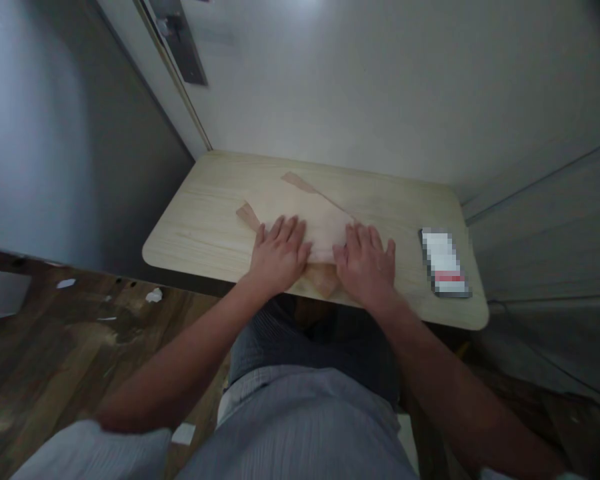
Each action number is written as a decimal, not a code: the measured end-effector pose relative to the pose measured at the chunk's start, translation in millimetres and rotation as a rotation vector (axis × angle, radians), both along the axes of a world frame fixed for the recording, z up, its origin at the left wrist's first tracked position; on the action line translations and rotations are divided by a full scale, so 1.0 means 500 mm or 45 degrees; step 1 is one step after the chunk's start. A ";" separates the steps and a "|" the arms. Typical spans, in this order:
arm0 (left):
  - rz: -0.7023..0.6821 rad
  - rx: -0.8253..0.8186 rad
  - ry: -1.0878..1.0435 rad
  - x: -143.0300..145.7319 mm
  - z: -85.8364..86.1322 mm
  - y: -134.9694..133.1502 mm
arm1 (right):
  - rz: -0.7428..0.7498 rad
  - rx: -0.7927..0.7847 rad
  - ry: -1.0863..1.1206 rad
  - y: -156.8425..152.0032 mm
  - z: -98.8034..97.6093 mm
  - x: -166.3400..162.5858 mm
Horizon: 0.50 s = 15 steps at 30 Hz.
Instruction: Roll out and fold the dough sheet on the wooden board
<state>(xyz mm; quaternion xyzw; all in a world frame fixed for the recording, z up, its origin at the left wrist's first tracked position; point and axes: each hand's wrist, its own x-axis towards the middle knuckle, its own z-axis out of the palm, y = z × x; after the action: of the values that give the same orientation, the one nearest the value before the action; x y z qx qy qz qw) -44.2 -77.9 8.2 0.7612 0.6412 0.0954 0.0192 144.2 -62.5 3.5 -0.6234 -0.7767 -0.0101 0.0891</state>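
A thin, pale beige sheet, which looks like paper, lies on the light wooden table in front of me. Brown strips show along its far edge and left corner, and a tan flap sticks out at the near side. My left hand rests flat on the sheet's left part, fingers stretched forward. On the right part lies my right hand, its fingers also extended and its palm down. Whatever lies beneath both palms is hidden.
A phone with a blurred screen lies at the right of the table. Behind the table rises a pale door or panel with a metal handle plate. Paper scraps and a white box are on the wooden floor at left.
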 end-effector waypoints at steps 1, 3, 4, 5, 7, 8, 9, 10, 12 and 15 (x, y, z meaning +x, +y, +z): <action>0.001 0.013 -0.002 0.001 -0.001 -0.006 | -0.006 0.019 0.013 -0.004 -0.002 0.000; 0.020 0.019 0.007 0.000 -0.004 0.009 | -0.023 0.021 0.027 0.015 -0.005 -0.004; 0.037 0.009 0.014 -0.001 -0.004 0.026 | -0.034 0.004 0.029 0.033 -0.005 -0.007; 0.045 -0.012 0.018 -0.003 -0.004 0.044 | -0.049 -0.023 0.032 0.052 -0.004 -0.010; 0.025 -0.049 0.021 -0.006 -0.003 0.067 | -0.044 -0.083 0.024 0.075 -0.002 -0.014; 0.005 -0.050 0.018 -0.007 -0.002 0.066 | -0.039 -0.088 0.016 0.073 -0.002 -0.014; -0.018 -0.040 0.013 -0.007 -0.002 0.057 | -0.030 -0.076 0.007 0.063 -0.003 -0.013; -0.041 -0.027 0.006 -0.007 -0.002 0.044 | -0.026 -0.048 -0.001 0.047 -0.004 -0.011; -0.078 -0.002 -0.003 -0.005 -0.002 0.017 | -0.027 0.008 0.011 0.018 -0.009 -0.007; -0.094 0.004 0.003 -0.006 -0.004 0.025 | -0.033 0.028 0.046 0.023 -0.014 -0.005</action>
<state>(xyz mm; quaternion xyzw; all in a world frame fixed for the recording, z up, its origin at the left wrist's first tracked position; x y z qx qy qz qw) -47.3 -65.5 6.2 0.7845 0.6124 0.0948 0.0209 141.6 -51.1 -3.4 -0.6325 -0.7667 -0.0087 0.1100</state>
